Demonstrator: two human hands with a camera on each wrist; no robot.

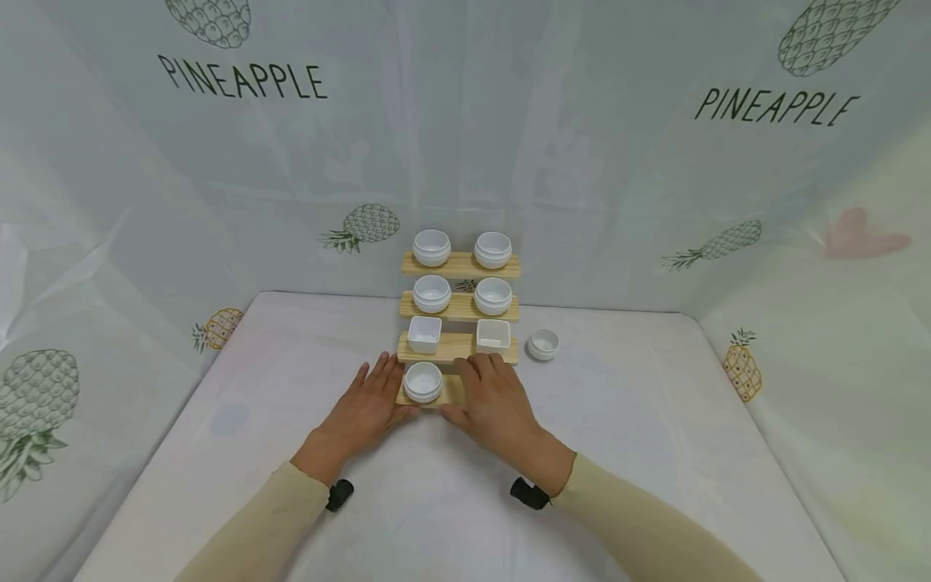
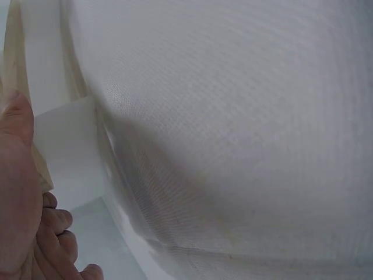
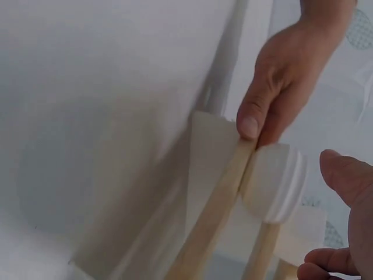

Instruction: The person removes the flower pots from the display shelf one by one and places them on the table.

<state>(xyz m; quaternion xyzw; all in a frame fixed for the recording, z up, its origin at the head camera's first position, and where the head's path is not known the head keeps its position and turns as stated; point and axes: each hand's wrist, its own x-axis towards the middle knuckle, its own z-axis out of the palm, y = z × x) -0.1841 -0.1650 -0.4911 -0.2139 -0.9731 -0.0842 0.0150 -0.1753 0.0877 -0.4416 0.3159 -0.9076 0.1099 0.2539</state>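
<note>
Head view: I likely adjust lowest shelf (image 1: 453,391), left hand (image 1: 369,406) pinching its left end, right hand (image 1: 502,406) unclear; next needs steadiness.

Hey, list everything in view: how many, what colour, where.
Wooden shelves: four, tan, stepped up the middle
Stand panels: count unclear, white, under shelves
Round bowls: five visible, white; two each on the top two shelves, one bottom left
Square dishes: two, white, third shelf down
Small bowl: one, white, right of shelves
Table: one, whitish, underneath
Backdrop: one, pale, pineapple-printed, behind
Sleeves: two, beige, forearms
Wristbands: two, black, wrists
Left hand: one, bare, left end of bottom shelf
Right hand: one, bare, bottom shelf's right side
</note>
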